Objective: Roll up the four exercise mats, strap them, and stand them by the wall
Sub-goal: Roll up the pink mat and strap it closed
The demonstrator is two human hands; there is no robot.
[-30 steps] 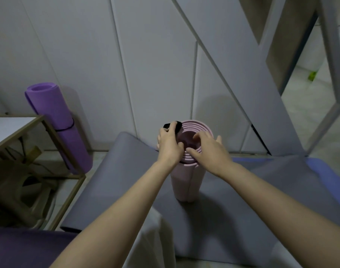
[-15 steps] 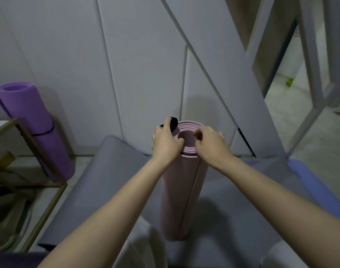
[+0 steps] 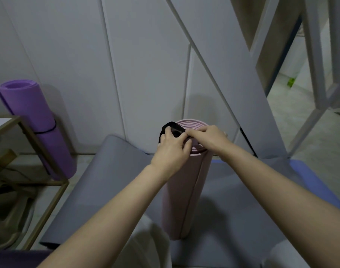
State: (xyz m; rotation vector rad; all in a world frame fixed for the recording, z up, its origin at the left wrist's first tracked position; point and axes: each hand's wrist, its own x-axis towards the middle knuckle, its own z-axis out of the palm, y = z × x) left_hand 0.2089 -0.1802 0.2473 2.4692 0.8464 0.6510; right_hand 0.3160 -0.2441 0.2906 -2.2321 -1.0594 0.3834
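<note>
The rolled pink mat (image 3: 184, 194) stands upright on a flat grey mat (image 3: 84, 190), near the wall. At its top, the left hand (image 3: 171, 151) and right hand (image 3: 207, 138) pinch a black strap (image 3: 170, 125) with curled fingers. A strapped purple mat (image 3: 35, 120) leans far left.

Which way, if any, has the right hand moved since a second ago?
Yes: the right hand went leftward over the rolled pink mat, from its core to the black strap.

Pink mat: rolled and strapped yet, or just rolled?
The pink mat is rolled, upright, not strapped: no band circles its body. The left hand and right hand hold the black strap at its top end.
</note>
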